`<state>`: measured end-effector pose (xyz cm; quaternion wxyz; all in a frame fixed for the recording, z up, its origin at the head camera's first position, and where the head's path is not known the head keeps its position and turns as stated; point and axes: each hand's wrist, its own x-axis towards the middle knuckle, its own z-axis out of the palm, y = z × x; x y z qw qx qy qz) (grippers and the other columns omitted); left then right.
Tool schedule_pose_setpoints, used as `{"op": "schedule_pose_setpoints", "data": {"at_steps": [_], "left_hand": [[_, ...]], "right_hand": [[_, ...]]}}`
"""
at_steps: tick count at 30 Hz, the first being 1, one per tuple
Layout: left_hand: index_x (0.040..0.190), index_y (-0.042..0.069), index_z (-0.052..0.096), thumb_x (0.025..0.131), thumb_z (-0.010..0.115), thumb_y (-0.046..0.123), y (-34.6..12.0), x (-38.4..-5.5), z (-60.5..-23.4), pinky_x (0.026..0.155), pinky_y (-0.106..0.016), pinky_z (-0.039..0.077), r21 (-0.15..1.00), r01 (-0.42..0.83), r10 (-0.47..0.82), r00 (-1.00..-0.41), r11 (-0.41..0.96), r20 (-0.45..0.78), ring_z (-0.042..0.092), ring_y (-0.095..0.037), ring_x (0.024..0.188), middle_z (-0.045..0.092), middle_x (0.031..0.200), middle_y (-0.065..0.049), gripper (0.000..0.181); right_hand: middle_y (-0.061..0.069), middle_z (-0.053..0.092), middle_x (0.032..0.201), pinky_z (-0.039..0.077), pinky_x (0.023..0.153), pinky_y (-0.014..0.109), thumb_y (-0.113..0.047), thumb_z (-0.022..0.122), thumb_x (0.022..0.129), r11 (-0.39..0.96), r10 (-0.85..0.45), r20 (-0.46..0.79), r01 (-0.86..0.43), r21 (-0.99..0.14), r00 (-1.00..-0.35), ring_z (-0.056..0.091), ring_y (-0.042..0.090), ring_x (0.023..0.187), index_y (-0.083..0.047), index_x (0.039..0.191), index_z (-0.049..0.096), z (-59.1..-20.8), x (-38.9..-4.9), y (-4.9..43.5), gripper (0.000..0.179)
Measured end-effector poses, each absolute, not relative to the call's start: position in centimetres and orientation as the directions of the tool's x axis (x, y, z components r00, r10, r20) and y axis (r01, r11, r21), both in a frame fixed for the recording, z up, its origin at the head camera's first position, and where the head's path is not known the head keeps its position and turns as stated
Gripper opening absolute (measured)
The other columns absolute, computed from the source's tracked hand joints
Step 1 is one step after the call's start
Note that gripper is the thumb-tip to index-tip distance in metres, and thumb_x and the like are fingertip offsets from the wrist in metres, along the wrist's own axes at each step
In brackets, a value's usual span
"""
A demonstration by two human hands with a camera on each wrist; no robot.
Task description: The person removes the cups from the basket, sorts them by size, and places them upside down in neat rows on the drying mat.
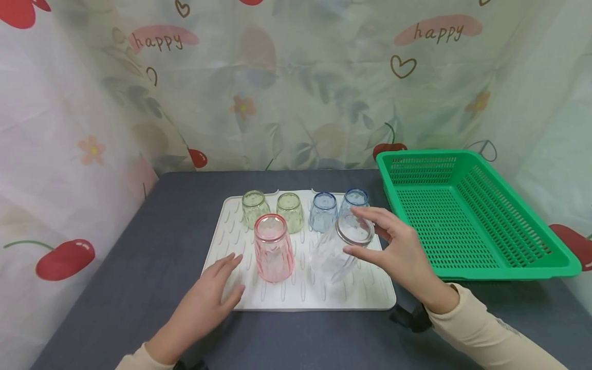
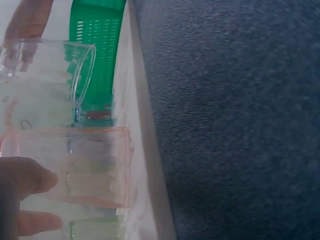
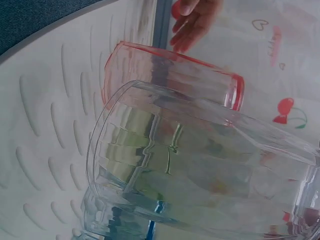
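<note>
My right hand (image 1: 400, 249) grips a clear glass (image 1: 335, 259) between thumb and fingers at its upturned base. The glass is tilted mouth-down over the white ridged mat (image 1: 302, 300); in the left wrist view its rim looks slightly raised off the mat. Left of it a pink glass (image 1: 274, 257) stands upside down on the mat. My left hand (image 1: 205, 298) is beside the pink glass, fingers spread, apart from it and holding nothing. Behind stand two upside-down green glasses, one left (image 1: 254, 209) and one right (image 1: 290, 213), and two blue glasses (image 1: 324, 211), one partly behind my right fingers.
A green plastic basket (image 1: 509, 275) stands on the right of the dark table (image 1: 152, 246), close to my right hand. Patterned curtain (image 1: 296, 92) hangs behind and on both sides.
</note>
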<state>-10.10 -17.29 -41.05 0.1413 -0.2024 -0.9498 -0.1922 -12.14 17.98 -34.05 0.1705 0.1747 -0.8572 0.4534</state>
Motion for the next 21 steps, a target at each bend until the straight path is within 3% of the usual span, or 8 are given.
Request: {"op": "schedule_pose_setpoints", "data": {"at_steps": [4, 11, 17, 21], "left_hand": [[0.137, 0.004, 0.053, 0.085, 0.073, 0.026, -17.3, -10.0, -41.7, 0.098, -0.051, 0.047, 0.277, 0.431, 0.346, -0.887, 0.859, 0.306, 0.054, -0.037, 0.123, 0.054, 0.135, -0.022, 0.060], [0.137, 0.002, 0.052, 0.083, 0.076, 0.028, -17.2, -10.1, -42.7, 0.100, -0.052, 0.045, 0.218, 0.443, 0.378, -0.882, 0.870, 0.281, 0.053, -0.040, 0.124, 0.053, 0.135, -0.027, 0.065], [0.136, 0.001, 0.052, 0.083, 0.075, 0.026, -16.9, -10.1, -43.1, 0.100, -0.056, 0.044, 0.187, 0.469, 0.418, -0.872, 0.863, 0.256, 0.052, -0.043, 0.124, 0.053, 0.136, -0.026, 0.063], [0.138, 0.001, 0.051, 0.085, 0.073, 0.026, -16.7, -10.1, -43.3, 0.101, -0.058, 0.041, 0.192, 0.457, 0.422, -0.885, 0.869, 0.195, 0.049, -0.043, 0.128, 0.050, 0.139, -0.025, 0.062]], "right_hand": [[0.002, 0.059, 0.130, 0.050, 0.095, 0.041, -0.021, 0.087, 0.072, 0.525, -0.133, 0.444, -0.443, -0.727, -0.886, 0.055, 0.017, 0.118, -0.015, 0.131, 0.061, -34.3, -12.6, 17.9, 0.064], [-0.002, 0.060, 0.129, 0.053, 0.093, 0.035, -0.026, 0.087, 0.071, 0.554, -0.134, 0.447, -0.441, -0.707, -0.885, 0.056, 0.014, 0.117, -0.016, 0.131, 0.061, -35.0, -13.4, 17.7, 0.066], [0.004, 0.059, 0.131, 0.051, 0.094, 0.051, -0.026, 0.087, 0.071, 0.548, -0.128, 0.430, -0.425, -0.721, -0.894, 0.057, 0.021, 0.118, -0.016, 0.132, 0.061, -35.8, -13.8, 17.3, 0.068], [0.007, 0.058, 0.133, 0.049, 0.096, 0.055, -0.028, 0.087, 0.072, 0.555, -0.125, 0.407, -0.404, -0.727, -0.905, 0.056, 0.026, 0.121, -0.014, 0.132, 0.060, -36.3, -14.1, 17.0, 0.068]]}}
